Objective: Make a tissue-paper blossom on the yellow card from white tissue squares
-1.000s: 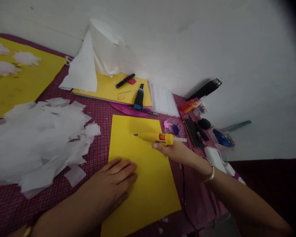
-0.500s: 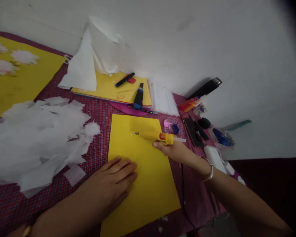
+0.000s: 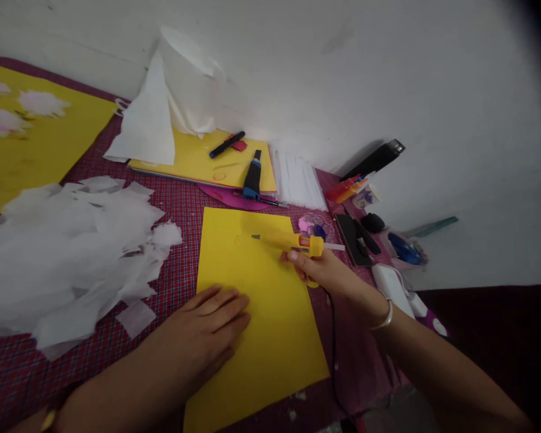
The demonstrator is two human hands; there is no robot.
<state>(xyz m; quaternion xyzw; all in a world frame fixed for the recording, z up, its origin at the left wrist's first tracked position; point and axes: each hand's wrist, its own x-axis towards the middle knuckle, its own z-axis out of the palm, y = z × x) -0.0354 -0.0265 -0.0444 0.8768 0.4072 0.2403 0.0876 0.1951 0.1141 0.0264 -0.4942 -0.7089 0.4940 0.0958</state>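
My right hand [image 3: 318,270] is wrapped round the handle of a yellow hot glue gun [image 3: 293,242], a clear glue stick poking from its back end. The gun's metal nozzle points left over the upper part of a yellow sheet of paper [image 3: 270,331]. Just left of the nozzle, a small clear ring of glue [image 3: 238,240] shows on the sheet. My left hand [image 3: 214,325] lies flat on the sheet's left side, fingers stretched out. A black cord hangs from the gun toward the table's front edge.
White paper squares [image 3: 72,258] are heaped at the left. Behind the sheet, a utility knife [image 3: 252,177] and a black pen [image 3: 226,145] lie on stacked yellow paper. White glue sticks [image 3: 297,180] sit beside them. A yellow sheet with pale pink flowers [image 3: 36,138] is at far left.
The glue gun in my right hand has moved right and slightly up, its nozzle drawing away from the glue spot. My left hand has stayed in place.
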